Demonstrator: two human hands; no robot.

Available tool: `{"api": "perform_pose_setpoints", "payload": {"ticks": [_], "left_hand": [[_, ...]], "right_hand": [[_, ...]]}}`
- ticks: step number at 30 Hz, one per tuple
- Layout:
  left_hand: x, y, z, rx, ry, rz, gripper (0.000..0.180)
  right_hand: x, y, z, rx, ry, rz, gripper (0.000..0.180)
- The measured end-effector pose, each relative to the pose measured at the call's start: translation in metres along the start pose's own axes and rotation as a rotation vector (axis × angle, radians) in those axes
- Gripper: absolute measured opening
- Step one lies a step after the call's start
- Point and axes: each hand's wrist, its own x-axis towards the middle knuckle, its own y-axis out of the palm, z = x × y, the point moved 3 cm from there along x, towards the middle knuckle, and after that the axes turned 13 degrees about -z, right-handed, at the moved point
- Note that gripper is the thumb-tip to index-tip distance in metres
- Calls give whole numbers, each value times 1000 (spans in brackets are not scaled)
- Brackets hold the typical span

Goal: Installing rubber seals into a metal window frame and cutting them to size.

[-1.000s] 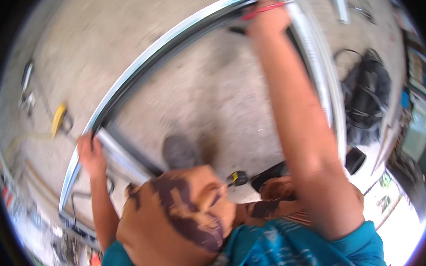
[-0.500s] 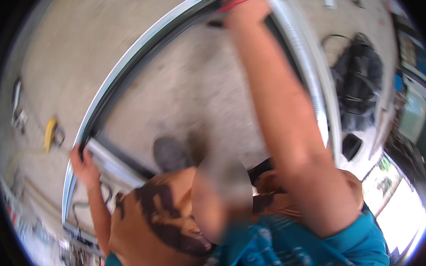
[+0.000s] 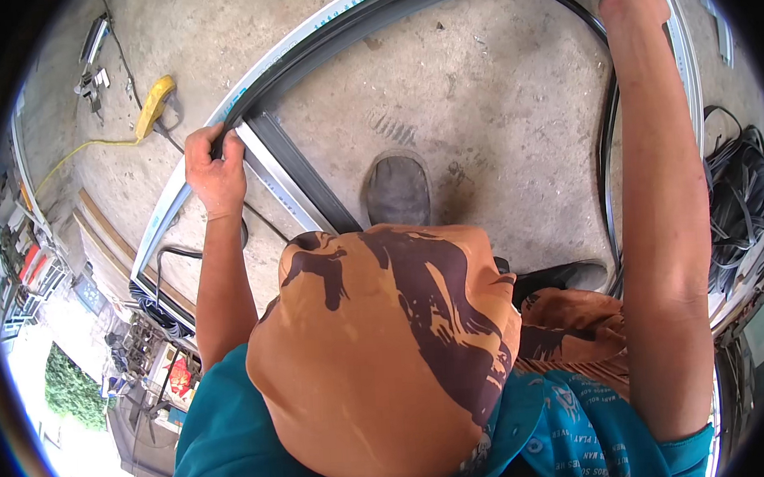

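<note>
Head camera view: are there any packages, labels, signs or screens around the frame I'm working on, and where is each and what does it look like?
Protective film: a pale strip with small blue printing, running along the metal frame that the left hand grips.
Packages, signs, screens: none that can be made out; the clutter at the left edge is too small to tell.

Workshop for window/door frames: bare, stained concrete floor (image 3: 495, 89) w/ a long aluminium frame (image 3: 305, 41) laid out on it, coils of black rubber gasket strip (image 3: 739, 206) at right, a yellow power tool (image 3: 154, 103) & cable at left, cluttered racks (image 3: 25, 263) along the edge.
</note>
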Motion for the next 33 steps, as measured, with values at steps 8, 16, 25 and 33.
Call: {"api": "perform_pose_setpoints", "payload": {"ticks": [8,16,25,33], "left_hand": [[2,-17,1,-9,11,-48,20],[4,-15,0,11,28,-45,19],[4,-18,1,86,-312,61,16],[0,-69,-51,-555,-940,176,7]], "right_hand": [[-128,74,-3,-117,-423,-544,8],[-133,76,-5,-165,-410,-510,10],[-149,55,5,-486,-329,-259,10],[-278,4,-35,-1520,-141,700,45]]}}
